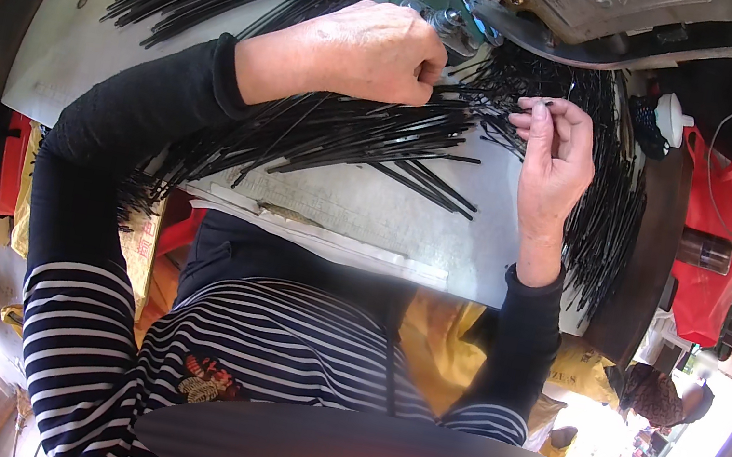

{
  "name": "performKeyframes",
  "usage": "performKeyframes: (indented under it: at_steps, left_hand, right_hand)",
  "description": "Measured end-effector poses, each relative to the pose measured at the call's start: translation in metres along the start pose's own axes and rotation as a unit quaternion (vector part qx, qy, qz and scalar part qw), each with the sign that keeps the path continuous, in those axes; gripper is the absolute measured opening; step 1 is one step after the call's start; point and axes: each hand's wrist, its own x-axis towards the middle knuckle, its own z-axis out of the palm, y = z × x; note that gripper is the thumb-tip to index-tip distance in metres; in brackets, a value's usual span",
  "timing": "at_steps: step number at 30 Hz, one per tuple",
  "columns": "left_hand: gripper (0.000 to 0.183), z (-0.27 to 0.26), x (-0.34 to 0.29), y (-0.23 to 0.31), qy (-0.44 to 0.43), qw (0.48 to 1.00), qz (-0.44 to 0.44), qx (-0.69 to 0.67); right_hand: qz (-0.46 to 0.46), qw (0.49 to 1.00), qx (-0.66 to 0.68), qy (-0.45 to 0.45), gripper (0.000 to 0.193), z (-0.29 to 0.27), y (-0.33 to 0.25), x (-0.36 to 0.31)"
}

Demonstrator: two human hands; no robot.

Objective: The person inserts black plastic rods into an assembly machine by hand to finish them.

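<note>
Black strips (371, 141) lie across the table (470, 247) at twelve o'clock, left hand (385, 51) curled over them, its hold unclear; right hand's (557, 155) fingers apparently pinch a small dark piece (547, 104) toward two o'clock.

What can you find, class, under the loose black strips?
A pale tabletop shows between and around the black strips; any surface they cover directly is hidden.
</note>
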Motion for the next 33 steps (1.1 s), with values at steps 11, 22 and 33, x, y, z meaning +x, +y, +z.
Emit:
performKeyframes:
  at_steps: [11,22,33]
  left_hand:
    - [0.016,0.001,0.0,-0.002,0.024,0.999,0.026,-0.034]
    - [0.029,-0.004,-0.003,-0.011,0.151,0.981,0.064,-0.107]
    - [0.028,-0.011,-0.006,-0.019,0.166,0.907,-0.047,-0.385]
  right_hand:
    - [0.057,0.992,-0.054,-0.101,0.016,0.008,-0.004,0.004]
    - [0.166,0.979,0.043,-0.114,0.017,-0.013,0.005,0.008]
    - [0.22,0.944,0.194,-0.152,0.019,0.044,-0.02,0.0]
